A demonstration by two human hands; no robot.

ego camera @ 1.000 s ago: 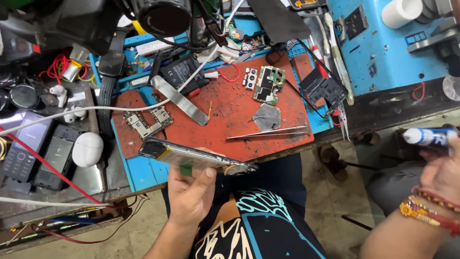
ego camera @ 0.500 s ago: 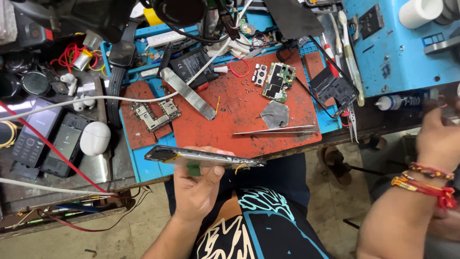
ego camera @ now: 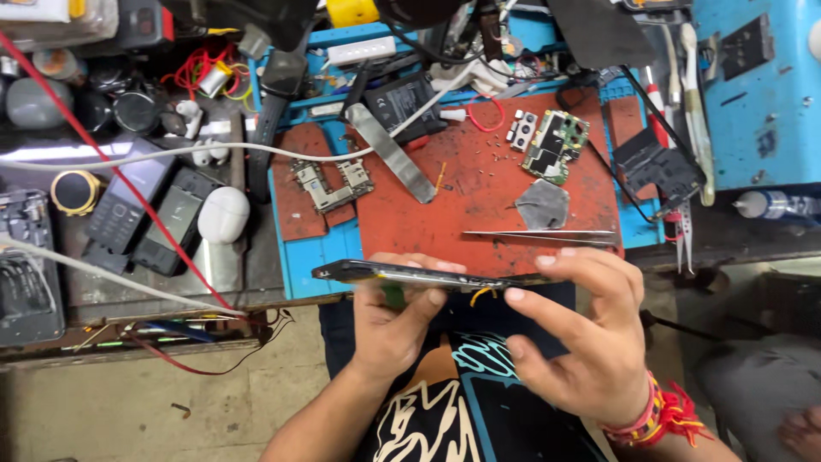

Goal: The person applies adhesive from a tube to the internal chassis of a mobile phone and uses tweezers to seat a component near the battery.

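Both hands came together on the opened phone above the counter edge.

The left hand (ego camera: pixel 389 329) kept its grip clamped from below on the opened phone (ego camera: pixel 419 276), held edge-on in front of the red mat (ego camera: pixel 479 214); the right hand (ego camera: pixel 581 334), which half a second before was away at the right, now closed its fingertips on the phone's right end.

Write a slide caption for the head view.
Both hands, left and right, hold a thin dark opened phone edge-on over a cluttered red repair mat.
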